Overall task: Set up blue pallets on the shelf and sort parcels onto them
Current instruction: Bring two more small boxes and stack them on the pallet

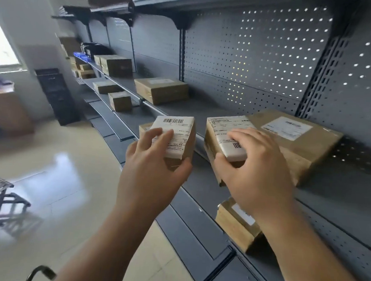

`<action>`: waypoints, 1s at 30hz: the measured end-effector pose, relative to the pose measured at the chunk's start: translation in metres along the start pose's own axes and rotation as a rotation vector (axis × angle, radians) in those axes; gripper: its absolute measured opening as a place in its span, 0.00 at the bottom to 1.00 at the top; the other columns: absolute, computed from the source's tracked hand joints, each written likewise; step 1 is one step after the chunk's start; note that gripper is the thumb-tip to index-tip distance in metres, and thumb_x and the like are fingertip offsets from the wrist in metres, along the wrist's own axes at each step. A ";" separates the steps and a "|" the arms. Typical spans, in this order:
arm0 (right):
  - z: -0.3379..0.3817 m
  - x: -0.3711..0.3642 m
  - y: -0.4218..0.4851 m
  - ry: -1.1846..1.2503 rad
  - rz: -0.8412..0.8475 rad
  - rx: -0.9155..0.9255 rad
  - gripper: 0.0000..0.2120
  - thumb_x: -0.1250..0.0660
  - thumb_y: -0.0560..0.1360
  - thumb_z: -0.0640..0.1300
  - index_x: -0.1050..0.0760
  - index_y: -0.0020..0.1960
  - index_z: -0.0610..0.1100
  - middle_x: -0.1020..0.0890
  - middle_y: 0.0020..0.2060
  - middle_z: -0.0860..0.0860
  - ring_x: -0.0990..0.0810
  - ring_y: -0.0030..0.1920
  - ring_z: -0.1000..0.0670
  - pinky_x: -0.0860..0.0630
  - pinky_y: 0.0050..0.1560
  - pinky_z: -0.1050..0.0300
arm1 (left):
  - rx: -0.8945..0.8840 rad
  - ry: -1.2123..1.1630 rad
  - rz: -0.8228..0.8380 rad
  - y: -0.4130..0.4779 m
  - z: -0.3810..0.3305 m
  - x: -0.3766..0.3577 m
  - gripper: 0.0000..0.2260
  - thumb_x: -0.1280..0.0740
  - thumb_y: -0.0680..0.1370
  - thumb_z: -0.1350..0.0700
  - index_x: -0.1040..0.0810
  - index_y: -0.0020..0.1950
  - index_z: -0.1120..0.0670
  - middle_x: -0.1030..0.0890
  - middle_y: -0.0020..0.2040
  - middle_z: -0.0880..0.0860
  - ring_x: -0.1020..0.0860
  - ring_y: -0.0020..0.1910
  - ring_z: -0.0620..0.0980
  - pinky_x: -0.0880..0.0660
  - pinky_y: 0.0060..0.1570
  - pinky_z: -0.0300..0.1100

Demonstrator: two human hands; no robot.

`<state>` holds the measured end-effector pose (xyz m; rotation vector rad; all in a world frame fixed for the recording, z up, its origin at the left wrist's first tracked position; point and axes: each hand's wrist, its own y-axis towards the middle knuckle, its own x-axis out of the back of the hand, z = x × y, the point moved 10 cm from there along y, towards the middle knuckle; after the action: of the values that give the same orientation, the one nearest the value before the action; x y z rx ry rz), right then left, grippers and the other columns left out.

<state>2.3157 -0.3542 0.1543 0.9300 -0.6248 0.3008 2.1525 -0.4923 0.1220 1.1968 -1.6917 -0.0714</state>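
A grey metal shelf (pixel 338 191) with a pegboard back (pixel 249 57) runs along the right side of a room with a pale tiled floor (pixel 60 176). Nearest, at 5 o'clock, a low parcel (pixel 236 226) lies on the lower board, partly hidden under the right forearm. Above it the right hand (pixel 258 172) grips the right parcel (pixel 221 131): the fingers are spread over the white label on top and the thumb presses the front side. This parcel stands on the board, just beside a big parcel (pixel 294 144) at its 3 o'clock. At 9 o'clock of the right hand, the left hand (pixel 155 166) holds the left parcel (pixel 180 135) at the shelf edge, with the fingers a little apart on its label and the thumb curled round the lower corner. I cannot tell if this parcel rests on the board. Farther, toward 11 o'clock, more parcels (pixel 161 90) lie well apart along the boards. At the far end, small in the view, blue pallets (pixel 79 55) lie on the shelf.
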 end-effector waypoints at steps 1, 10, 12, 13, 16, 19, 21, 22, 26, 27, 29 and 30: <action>0.009 -0.019 0.003 0.010 0.022 0.006 0.24 0.33 0.72 0.54 0.20 0.64 0.44 0.18 0.62 0.51 0.26 0.66 0.50 0.28 0.68 0.49 | 0.020 0.015 -0.004 0.004 0.019 0.003 0.32 0.36 0.72 0.34 0.28 0.75 0.42 0.30 0.74 0.43 0.31 0.69 0.55 0.27 0.63 0.51; 0.084 -0.184 0.032 0.077 0.239 0.051 0.24 0.32 0.73 0.54 0.21 0.66 0.44 0.19 0.64 0.51 0.26 0.67 0.50 0.25 0.65 0.42 | 0.234 0.114 -0.016 0.028 0.183 0.021 0.31 0.35 0.73 0.34 0.29 0.75 0.43 0.30 0.73 0.43 0.32 0.70 0.55 0.28 0.65 0.51; 0.095 -0.217 0.043 0.088 0.276 0.062 0.24 0.33 0.73 0.54 0.21 0.66 0.45 0.19 0.64 0.51 0.26 0.68 0.49 0.25 0.65 0.41 | 0.282 0.129 -0.030 0.038 0.213 0.023 0.31 0.35 0.73 0.34 0.29 0.74 0.43 0.31 0.73 0.43 0.32 0.70 0.55 0.28 0.64 0.51; 0.099 -0.234 0.049 0.092 0.294 0.069 0.24 0.32 0.73 0.54 0.21 0.66 0.45 0.19 0.65 0.51 0.26 0.68 0.49 0.26 0.66 0.41 | 0.302 0.137 -0.038 0.044 0.226 0.023 0.31 0.35 0.73 0.34 0.29 0.74 0.43 0.31 0.73 0.43 0.33 0.70 0.55 0.28 0.64 0.51; 0.112 -0.287 0.073 0.121 0.337 0.093 0.23 0.30 0.74 0.53 0.20 0.66 0.44 0.19 0.65 0.50 0.26 0.69 0.48 0.27 0.66 0.41 | 0.352 0.175 -0.055 0.066 0.264 0.019 0.31 0.35 0.73 0.35 0.29 0.75 0.44 0.31 0.74 0.44 0.33 0.70 0.55 0.29 0.64 0.51; 0.127 -0.340 0.102 0.163 0.383 0.134 0.23 0.31 0.74 0.54 0.21 0.65 0.45 0.19 0.64 0.50 0.26 0.68 0.48 0.27 0.67 0.42 | 0.402 0.224 -0.071 0.095 0.299 0.015 0.31 0.35 0.73 0.34 0.29 0.75 0.44 0.31 0.74 0.44 0.33 0.70 0.55 0.28 0.64 0.52; 0.137 -0.373 0.126 0.189 0.412 0.171 0.24 0.33 0.73 0.55 0.21 0.66 0.45 0.19 0.65 0.50 0.26 0.68 0.47 0.27 0.68 0.42 | 0.437 0.261 -0.087 0.118 0.320 0.013 0.31 0.34 0.74 0.35 0.29 0.76 0.44 0.31 0.75 0.45 0.33 0.71 0.56 0.29 0.65 0.52; 0.142 -0.388 0.139 0.203 0.425 0.189 0.25 0.34 0.73 0.56 0.22 0.66 0.45 0.19 0.65 0.50 0.26 0.68 0.47 0.28 0.68 0.42 | 0.455 0.283 -0.095 0.130 0.330 0.013 0.31 0.34 0.75 0.36 0.30 0.76 0.44 0.31 0.75 0.45 0.33 0.71 0.56 0.29 0.66 0.52; 0.164 -0.446 0.194 0.272 0.470 0.252 0.25 0.35 0.74 0.56 0.23 0.67 0.45 0.20 0.65 0.50 0.26 0.67 0.47 0.27 0.67 0.42 | 0.529 0.329 -0.146 0.181 0.365 0.014 0.30 0.35 0.75 0.35 0.29 0.76 0.44 0.31 0.76 0.45 0.33 0.72 0.55 0.30 0.67 0.51; 0.171 -0.461 0.206 0.286 0.478 0.269 0.25 0.35 0.75 0.56 0.23 0.68 0.45 0.20 0.65 0.50 0.26 0.67 0.47 0.26 0.66 0.41 | 0.546 0.340 -0.160 0.192 0.374 0.014 0.30 0.35 0.75 0.34 0.29 0.75 0.44 0.31 0.76 0.45 0.33 0.72 0.56 0.30 0.67 0.51; 0.184 -0.491 0.227 0.304 0.497 0.297 0.25 0.34 0.75 0.56 0.23 0.68 0.45 0.20 0.64 0.50 0.26 0.66 0.47 0.25 0.64 0.41 | 0.575 0.357 -0.181 0.212 0.393 0.013 0.30 0.35 0.75 0.34 0.29 0.75 0.45 0.30 0.76 0.47 0.33 0.72 0.57 0.30 0.67 0.52; 0.191 -0.507 0.236 0.310 0.507 0.308 0.25 0.34 0.75 0.56 0.23 0.67 0.45 0.20 0.64 0.49 0.25 0.66 0.47 0.25 0.64 0.41 | 0.591 0.364 -0.188 0.221 0.404 0.013 0.30 0.35 0.76 0.34 0.29 0.75 0.45 0.30 0.76 0.47 0.33 0.72 0.57 0.30 0.67 0.52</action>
<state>1.7300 -0.3647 0.0788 0.9814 -0.5269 0.9975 1.7047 -0.5779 0.0576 1.6828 -1.3068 0.5356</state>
